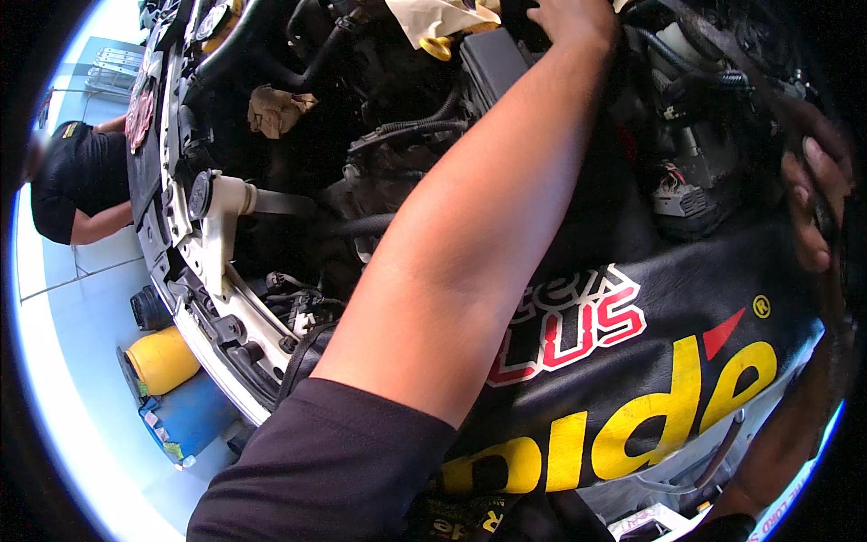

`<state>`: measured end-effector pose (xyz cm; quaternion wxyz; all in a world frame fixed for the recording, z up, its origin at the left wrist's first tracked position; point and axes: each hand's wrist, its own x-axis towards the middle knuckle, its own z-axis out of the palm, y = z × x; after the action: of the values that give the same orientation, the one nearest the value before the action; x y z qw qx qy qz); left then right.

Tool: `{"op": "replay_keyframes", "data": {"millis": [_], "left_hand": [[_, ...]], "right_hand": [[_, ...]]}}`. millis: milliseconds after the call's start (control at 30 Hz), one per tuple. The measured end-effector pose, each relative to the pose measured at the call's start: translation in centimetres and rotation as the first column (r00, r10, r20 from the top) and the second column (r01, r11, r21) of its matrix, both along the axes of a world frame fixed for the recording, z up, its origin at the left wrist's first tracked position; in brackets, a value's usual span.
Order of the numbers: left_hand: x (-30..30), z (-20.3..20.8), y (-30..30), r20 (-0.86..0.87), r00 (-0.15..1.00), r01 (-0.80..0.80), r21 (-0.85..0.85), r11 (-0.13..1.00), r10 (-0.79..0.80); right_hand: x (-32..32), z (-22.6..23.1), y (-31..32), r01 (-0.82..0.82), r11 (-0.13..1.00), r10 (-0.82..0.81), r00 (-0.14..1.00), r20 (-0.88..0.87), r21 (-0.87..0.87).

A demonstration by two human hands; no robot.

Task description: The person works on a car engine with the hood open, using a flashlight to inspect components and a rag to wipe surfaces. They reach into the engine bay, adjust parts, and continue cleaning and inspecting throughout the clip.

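My left arm stretches up across the engine bay, and my left hand [573,23] is at the top edge, beside a long black cover [494,65]. Most of its fingers are cut off by the frame, so its grip does not show. Close to it are a yellow ring-shaped piece [438,48] and a beige sheet of paper or cloth [433,16]. At the far right, my right hand [813,203] has its fingers curled in shadow around something dark that I cannot make out. A black fender cover [623,397] with yellow and red lettering drapes over the car's near side.
Crumpled brown paper [278,110] lies among the engine parts. A white filler neck with a black cap [217,203] stands by the front panel. Wiring and a connector [682,200] sit at right. Beyond the car are another person [81,181], a yellow drum [164,361] and a blue drum [190,415].
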<state>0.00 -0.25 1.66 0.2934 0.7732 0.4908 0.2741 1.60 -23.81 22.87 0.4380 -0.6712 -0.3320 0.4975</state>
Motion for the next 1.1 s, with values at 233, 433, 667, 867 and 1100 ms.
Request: {"op": "replay_keyframes", "data": {"millis": [233, 433, 667, 867, 1100], "left_hand": [[-1.1, 0.8, -0.3, 0.054, 0.997, 0.066, -0.104, 0.992, -0.061], [-4.8, 0.5, -0.5, -0.001, 0.987, 0.158, -0.047, 0.986, -0.158], [-9.5, 3.3, -1.0, -0.130, 0.909, 0.405, 0.053, 0.913, -0.395], [-22.6, 4.1, 7.4, 0.182, 0.969, 0.198, -0.153, 0.968, -0.170], [-22.7, -4.3, 12.3, 0.472, 0.880, 0.363, -0.749, 0.554, 0.061]], "right_hand": [[-0.1, 1.1, -0.9, 0.048, 0.999, -0.048, 0.999, 0.019, -0.010], [-1.3, 2.0, -0.9, -0.057, 0.998, 0.060, 0.984, 0.170, -0.019], [-2.6, 0.2, -2.7, 0.158, 0.987, -0.106, 0.682, 0.724, -0.003], [-3.1, -0.7, -1.5, 0.159, 0.986, -0.118, 0.887, 0.447, -0.055], [-5.9, -3.5, 5.2, -0.041, 0.989, 0.122, 0.768, 0.629, -0.143]]}}
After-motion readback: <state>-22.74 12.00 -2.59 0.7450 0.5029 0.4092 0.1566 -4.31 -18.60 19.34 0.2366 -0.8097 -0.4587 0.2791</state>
